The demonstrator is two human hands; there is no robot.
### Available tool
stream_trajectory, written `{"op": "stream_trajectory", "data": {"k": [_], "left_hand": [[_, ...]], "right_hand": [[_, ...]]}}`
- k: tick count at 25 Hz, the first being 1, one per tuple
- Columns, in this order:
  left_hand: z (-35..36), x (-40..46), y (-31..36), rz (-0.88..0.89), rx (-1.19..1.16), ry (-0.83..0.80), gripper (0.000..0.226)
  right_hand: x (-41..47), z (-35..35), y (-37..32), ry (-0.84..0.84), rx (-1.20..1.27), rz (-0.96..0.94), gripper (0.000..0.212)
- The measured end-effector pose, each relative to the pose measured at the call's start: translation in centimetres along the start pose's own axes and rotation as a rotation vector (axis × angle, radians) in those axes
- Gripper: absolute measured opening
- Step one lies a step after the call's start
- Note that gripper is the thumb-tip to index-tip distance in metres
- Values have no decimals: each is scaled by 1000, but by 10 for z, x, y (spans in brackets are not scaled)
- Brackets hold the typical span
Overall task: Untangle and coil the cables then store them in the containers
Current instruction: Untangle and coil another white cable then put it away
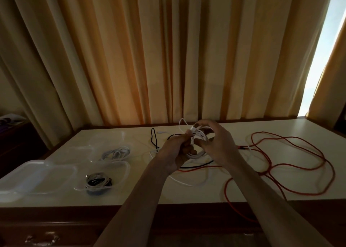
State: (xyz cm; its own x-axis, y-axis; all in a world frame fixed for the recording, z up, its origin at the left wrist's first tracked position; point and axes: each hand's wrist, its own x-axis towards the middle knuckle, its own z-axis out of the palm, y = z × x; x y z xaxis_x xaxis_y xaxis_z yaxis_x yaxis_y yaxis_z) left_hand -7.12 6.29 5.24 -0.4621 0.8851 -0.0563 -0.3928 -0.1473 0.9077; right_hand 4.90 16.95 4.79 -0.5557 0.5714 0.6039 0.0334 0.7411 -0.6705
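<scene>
Coiling step | left hand and right hand both grip white cable, held as loops above table | tail trails down | next, likely: finish winding, carry to clear container at left | red cable loose.

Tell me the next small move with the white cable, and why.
Probably wind one more loop onto the white cable. The left hand and right hand both hold its partly formed coil above the table, yet a loose white length still trails on the tabletop below them, across the red cable. Storing it in a container should wait until that slack is taken in.
</scene>
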Motion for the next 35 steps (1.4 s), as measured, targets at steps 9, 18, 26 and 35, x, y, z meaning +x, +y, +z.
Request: {"op": "stream_trajectory", "data": {"k": [9,18,26,35], "left_hand": [[-6,-5,19,-101,-30,-62,46],[1,-6,14,-252,267,-132,20],[-4,-15,14,-116,216,-356,37],[-12,-6,8,70,521,69,71]], "right_hand": [[0,-4,-1,-18,-229,-447,35],[9,-5,-32,-50,102,-143,15],[6,-4,-24,-132,-26,46,12],[2,-7,-18,22,-58,227,10]]}}
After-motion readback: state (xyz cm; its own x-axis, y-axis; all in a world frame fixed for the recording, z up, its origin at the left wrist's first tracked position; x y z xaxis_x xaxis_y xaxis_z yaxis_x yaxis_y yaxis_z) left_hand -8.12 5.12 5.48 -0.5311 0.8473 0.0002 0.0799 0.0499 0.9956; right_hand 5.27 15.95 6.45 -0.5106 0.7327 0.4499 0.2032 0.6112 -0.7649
